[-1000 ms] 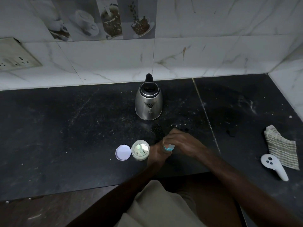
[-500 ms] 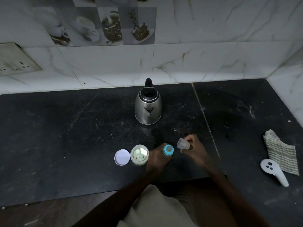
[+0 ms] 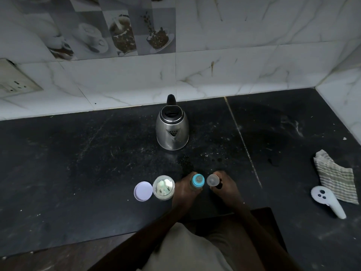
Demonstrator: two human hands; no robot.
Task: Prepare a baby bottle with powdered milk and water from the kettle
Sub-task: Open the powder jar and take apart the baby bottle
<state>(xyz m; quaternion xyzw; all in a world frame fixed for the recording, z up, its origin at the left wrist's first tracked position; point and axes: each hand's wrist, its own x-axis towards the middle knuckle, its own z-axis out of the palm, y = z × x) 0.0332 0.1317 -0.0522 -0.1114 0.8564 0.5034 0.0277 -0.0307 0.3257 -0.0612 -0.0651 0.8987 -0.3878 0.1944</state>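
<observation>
Left hand (image 3: 182,189) wraps the bottle (image 3: 197,181), upright near the counter's (image 3: 78,163) front edge. Right hand (image 3: 224,187) pinches the clear cap (image 3: 212,180) just beside it. Open jar (image 3: 163,187) and lid (image 3: 143,191) sit left; kettle (image 3: 172,130) stands behind.

You have the small baby bottle with the blue collar and teat (image 3: 197,180) upright at lower centre of the frame. Its clear dome cap (image 3: 212,180) is off, just right. The open powder jar (image 3: 163,187) and lilac lid (image 3: 143,191) sit left; the steel kettle (image 3: 172,130) stands above, at mid-frame.
</observation>
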